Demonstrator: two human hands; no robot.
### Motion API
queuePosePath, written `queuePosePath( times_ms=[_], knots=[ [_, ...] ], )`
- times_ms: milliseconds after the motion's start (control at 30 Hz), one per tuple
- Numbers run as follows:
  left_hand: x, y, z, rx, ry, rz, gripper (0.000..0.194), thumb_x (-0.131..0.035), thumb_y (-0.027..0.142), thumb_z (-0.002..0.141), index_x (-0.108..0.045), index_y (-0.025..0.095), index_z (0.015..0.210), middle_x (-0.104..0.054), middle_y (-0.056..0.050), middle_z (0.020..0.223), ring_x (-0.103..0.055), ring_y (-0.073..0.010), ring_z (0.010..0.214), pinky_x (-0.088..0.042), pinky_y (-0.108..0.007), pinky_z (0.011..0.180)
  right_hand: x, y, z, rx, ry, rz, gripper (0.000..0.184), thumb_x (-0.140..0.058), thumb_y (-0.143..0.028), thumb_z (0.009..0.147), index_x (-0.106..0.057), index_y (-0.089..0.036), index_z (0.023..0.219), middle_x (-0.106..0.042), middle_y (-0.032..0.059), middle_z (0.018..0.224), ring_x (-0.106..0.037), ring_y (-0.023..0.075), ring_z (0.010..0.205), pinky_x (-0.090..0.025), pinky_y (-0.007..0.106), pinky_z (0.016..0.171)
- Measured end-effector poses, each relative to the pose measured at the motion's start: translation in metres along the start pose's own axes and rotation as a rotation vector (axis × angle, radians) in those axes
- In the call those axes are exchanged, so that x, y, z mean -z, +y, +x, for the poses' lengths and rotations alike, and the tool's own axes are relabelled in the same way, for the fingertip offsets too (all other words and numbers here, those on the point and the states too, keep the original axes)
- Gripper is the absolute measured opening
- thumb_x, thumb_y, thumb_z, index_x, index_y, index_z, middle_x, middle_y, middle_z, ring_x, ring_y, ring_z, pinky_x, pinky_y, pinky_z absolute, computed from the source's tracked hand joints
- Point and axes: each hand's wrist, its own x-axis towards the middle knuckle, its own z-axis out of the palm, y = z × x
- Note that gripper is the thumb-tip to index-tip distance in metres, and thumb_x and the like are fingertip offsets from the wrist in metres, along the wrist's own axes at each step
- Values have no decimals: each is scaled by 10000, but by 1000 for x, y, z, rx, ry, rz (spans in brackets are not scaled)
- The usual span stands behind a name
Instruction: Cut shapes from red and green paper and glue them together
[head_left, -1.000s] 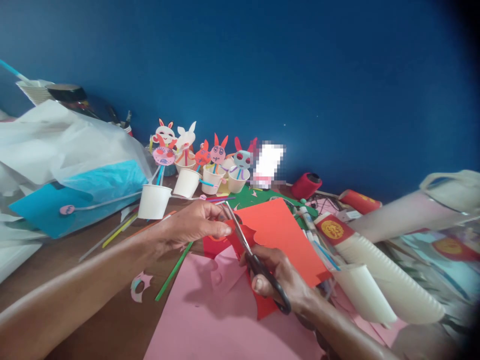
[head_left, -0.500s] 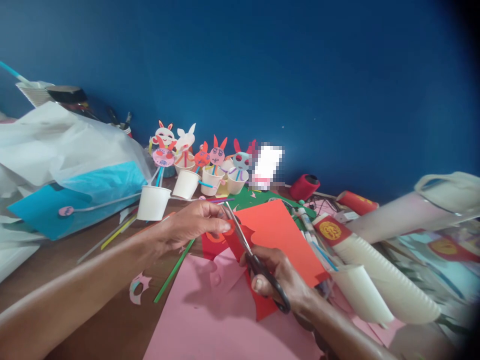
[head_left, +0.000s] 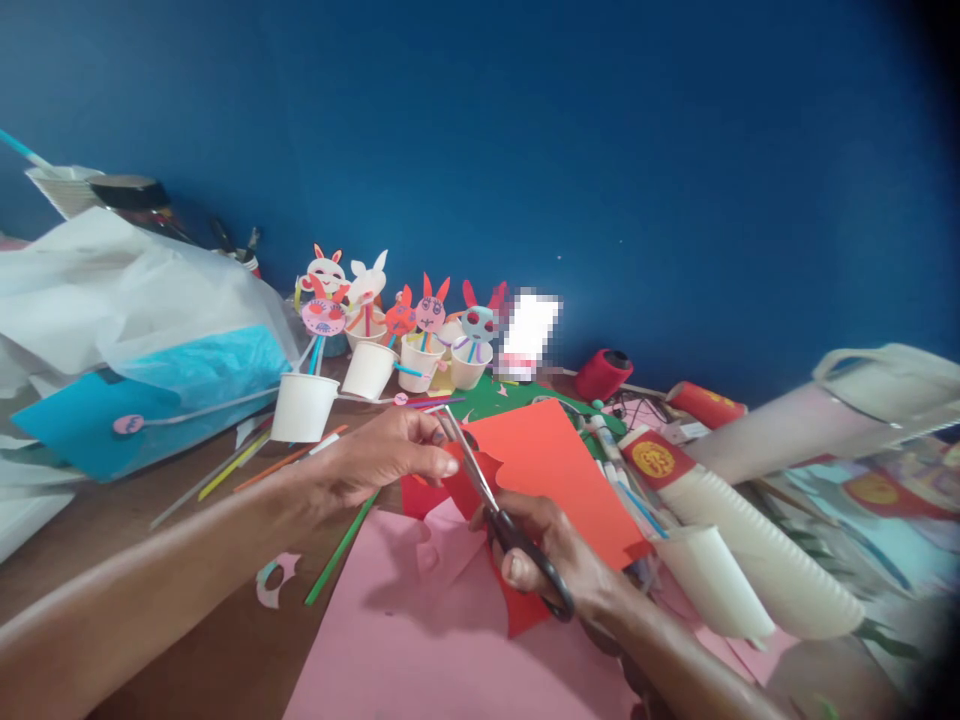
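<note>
My right hand [head_left: 536, 545] is closed around the black handles of a pair of scissors [head_left: 517, 545], whose blades point up and away to the left. Between thumb and fingers, my left hand [head_left: 401, 445] pinches a piece of red paper [head_left: 474, 482] right beside the blades. How far the blades are apart is hard to tell. Beneath both hands lies a pink paper sheet [head_left: 352, 640] with a smaller pink piece on it. An orange-red sheet [head_left: 555, 470] rests just behind my right hand.
Paper cups [head_left: 304, 407] with rabbit-faced puppets stand along the back. A green straw [head_left: 341, 550] and a pink paper scrap [head_left: 277, 580] lie at left. Stacked cups [head_left: 757, 540], a red thread spool [head_left: 604, 374] and markers crowd the right. A plastic bag [head_left: 142, 270] fills the far left.
Both hands stay nearly in place at the red paper. The whole view has shifted slightly. The orange loop at my left fingertips no longer shows plainly.
</note>
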Motion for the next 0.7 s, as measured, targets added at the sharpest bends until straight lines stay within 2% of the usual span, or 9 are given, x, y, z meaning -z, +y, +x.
queuePosePath(
  times_ms=[233, 500, 700],
  knots=[
    [2, -2, 0, -6, -50, -76, 160, -578, 148, 621, -632, 162, 772, -597, 9, 707, -507, -113, 658, -387, -262, 673, 3, 0, 1, 4, -13, -81, 491, -538, -566, 702, -560, -121, 908, -414, -29, 575, -352, 85, 510, -287, 209, 465],
    [3, 0, -1, -13, -91, -60, 149, -545, 92, 630, -632, 167, 726, -546, 43, 635, -456, -77, 605, -343, -214, 599, 5, -1, 1, 4, -11, -76, 454, -570, -539, 690, -578, -113, 849, -400, -33, 566, -322, 81, 514, -279, 217, 482],
    [4, -2, 0, 9, -91, -66, 95, -578, 146, 641, -631, 157, 720, -548, 24, 650, -470, -91, 614, -363, -231, 604, 8, -2, 0, 4, -3, -29, 406, -586, -505, 698, -586, -121, 830, -433, -20, 592, -356, 83, 517, -286, 214, 480]
  ],
)
